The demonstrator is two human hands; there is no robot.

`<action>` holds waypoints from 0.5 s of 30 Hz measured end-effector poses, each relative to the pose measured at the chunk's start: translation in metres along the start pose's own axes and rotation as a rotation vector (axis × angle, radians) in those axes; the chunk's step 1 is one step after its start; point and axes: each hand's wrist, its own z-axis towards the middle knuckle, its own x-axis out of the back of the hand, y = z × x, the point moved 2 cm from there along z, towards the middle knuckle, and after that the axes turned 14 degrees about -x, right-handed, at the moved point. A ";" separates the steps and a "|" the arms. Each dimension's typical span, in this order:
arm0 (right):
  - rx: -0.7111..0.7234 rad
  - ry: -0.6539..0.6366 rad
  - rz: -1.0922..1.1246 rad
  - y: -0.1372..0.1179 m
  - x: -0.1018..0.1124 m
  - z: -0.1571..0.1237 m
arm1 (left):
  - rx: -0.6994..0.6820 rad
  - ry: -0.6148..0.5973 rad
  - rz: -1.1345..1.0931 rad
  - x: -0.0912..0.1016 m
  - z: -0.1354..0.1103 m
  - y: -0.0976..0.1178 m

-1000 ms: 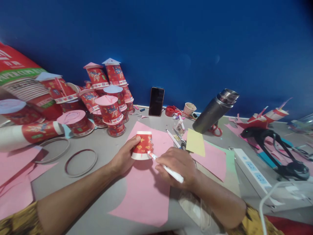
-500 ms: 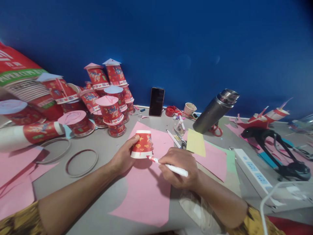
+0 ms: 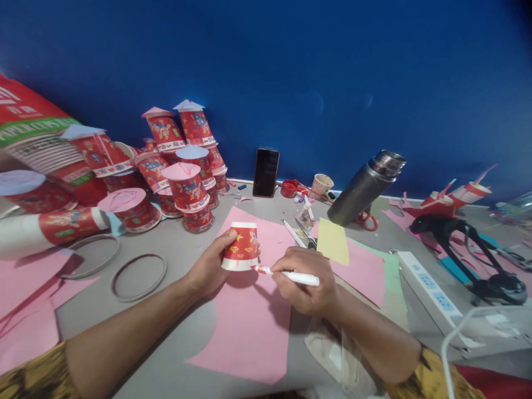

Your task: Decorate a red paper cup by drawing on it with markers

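My left hand grips a red patterned paper cup, held upside down on a pink paper sheet. My right hand is closed around a white pen with a red tip. The pen's tip touches the paper right at the cup's rim, on the cup's right side. Both forearms reach in from the bottom of the view.
A pile of decorated red cups stands at the back left. Two wire rings lie left. A phone, a steel flask, yellow paper, scissors, a power strip and a black stand lie right.
The pen has swung from the cup's near side round to its right side and now lies flatter. My right hand shifted slightly right. The cup has hardly moved.
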 end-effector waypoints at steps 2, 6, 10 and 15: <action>-0.013 0.010 -0.019 0.001 0.001 0.000 | -0.019 -0.030 -0.005 0.000 0.000 0.000; -0.034 0.013 -0.064 0.002 0.002 0.000 | -0.059 -0.076 -0.014 -0.001 0.001 0.001; -0.023 0.013 -0.069 0.002 0.001 0.000 | -0.067 -0.092 0.005 -0.001 0.001 0.000; 0.045 0.033 -0.006 0.000 -0.002 -0.002 | -0.063 -0.098 0.027 0.000 0.001 -0.001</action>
